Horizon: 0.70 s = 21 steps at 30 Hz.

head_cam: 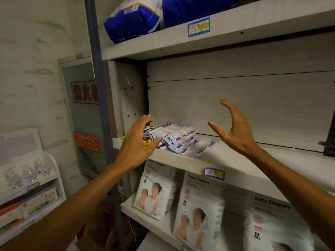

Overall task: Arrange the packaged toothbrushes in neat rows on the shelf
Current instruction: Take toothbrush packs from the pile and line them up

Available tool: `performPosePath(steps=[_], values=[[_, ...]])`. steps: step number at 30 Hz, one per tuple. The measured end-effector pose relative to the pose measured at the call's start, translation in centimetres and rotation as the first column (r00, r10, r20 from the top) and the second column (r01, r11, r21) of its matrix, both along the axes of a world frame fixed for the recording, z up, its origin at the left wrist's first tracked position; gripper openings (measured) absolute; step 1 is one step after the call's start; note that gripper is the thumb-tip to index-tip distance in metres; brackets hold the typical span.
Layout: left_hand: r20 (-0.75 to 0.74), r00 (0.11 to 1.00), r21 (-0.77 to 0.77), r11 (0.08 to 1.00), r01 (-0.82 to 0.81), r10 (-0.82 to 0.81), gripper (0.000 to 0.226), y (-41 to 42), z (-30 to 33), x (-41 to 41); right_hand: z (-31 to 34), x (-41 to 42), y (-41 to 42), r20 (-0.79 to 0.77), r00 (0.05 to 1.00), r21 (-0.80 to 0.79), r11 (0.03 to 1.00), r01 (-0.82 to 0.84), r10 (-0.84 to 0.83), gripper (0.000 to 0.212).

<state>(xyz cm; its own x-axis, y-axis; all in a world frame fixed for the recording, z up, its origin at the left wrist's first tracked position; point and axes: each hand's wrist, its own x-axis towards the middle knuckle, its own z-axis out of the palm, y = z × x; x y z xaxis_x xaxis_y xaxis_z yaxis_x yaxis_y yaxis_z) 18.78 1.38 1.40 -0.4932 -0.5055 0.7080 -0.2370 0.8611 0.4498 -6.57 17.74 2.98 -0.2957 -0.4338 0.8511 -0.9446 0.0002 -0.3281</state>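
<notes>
Toothbrush packets [178, 140] lie in a loose, overlapping heap at the left end of the middle shelf [253, 160]. No rows formed yet; packets point in mixed directions, some stacked on others. The rest of that shelf to the right is bare board. Judged from this, sorting has barely begun: the whole heap needs spreading out, squaring up and lining along the shelf.

Left hand [135, 144] is raised at the left of the heap, fingers spread and relaxed, holding nothing; it may be touching the nearest packet, cannot tell through blur. Right hand [233, 129] is up to the right of the heap, apart from it, fingers spread wide and slightly curved, holding nothing.

Writing: print on the toothbrush packets too small and blurred to read. Diaper packs [197, 211] on the shelf below read "Baby Diapers". Blue-bordered price tag [214, 173] on the middle shelf's front edge, another [198, 27] on the upper shelf edge, both unreadable. Blue-and-white bag [134, 19] on top shows an "L". Red sign [87, 141] on the left wall, characters not legible.
</notes>
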Motion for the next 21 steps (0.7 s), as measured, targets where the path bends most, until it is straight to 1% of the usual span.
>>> performPosePath(steps=[3,5,7,10,12,14,17,19,21], values=[[0.063,0.998,-0.001,1.0,0.006,-0.006,0.065,-2.3,-0.3,-3.5,0.2,-2.5,-2.5,-0.001,1.0,-0.017,1.0,0.011,-0.011,0.086],[0.14,0.99,-0.031,1.0,0.001,0.004,0.055,-3.9,-0.4,-6.3,0.0,-4.3,-4.0,0.0,1.0,-0.028,0.999,0.026,-0.026,0.084],[0.219,0.975,-0.016,1.0,-0.021,0.024,0.049,-5.4,-0.4,-9.3,-0.4,-6.2,-5.4,-0.014,0.999,-0.034,0.999,0.042,-0.042,0.082],[0.317,0.947,0.045,0.997,-0.064,0.046,0.048,-7.4,-0.3,-13.7,-1.6,-8.6,-6.9,-0.013,0.998,-0.049,0.997,0.054,-0.055,0.078],[0.4,0.913,0.047,0.993,-0.109,0.082,0.051,-8.7,-0.4,-16.1,-3.2,-9.8,-7.6,0.001,0.998,-0.04,0.997,0.064,-0.064,0.076],[0.479,0.869,0.011,0.989,-0.146,0.122,0.053,-9.8,-0.8,-18.0,-4.2,-10.3,-8.1,0.005,0.998,-0.023,0.998,0.059,-0.058,0.074],[0.582,0.792,-0.078,0.982,-0.171,0.184,0.052,-10.8,-1.4,-19.7,-4.5,-10.7,-8.3,0.009,0.999,-0.05,0.998,0.037,-0.036,0.067],[0.609,0.762,-0.149,0.975,-0.164,0.221,0.048,-10.9,-1.4,-20.4,-4.5,-10.6,-8.2,0.02,0.999,-0.074,0.997,0.029,-0.027,0.065],[0.621,0.745,-0.193,0.969,-0.155,0.243,0.038,-10.6,-0.8,-20.7,-4.6,-10.6,-8.1,0.047,0.998,-0.075,0.997,0.032,-0.029,0.064]])
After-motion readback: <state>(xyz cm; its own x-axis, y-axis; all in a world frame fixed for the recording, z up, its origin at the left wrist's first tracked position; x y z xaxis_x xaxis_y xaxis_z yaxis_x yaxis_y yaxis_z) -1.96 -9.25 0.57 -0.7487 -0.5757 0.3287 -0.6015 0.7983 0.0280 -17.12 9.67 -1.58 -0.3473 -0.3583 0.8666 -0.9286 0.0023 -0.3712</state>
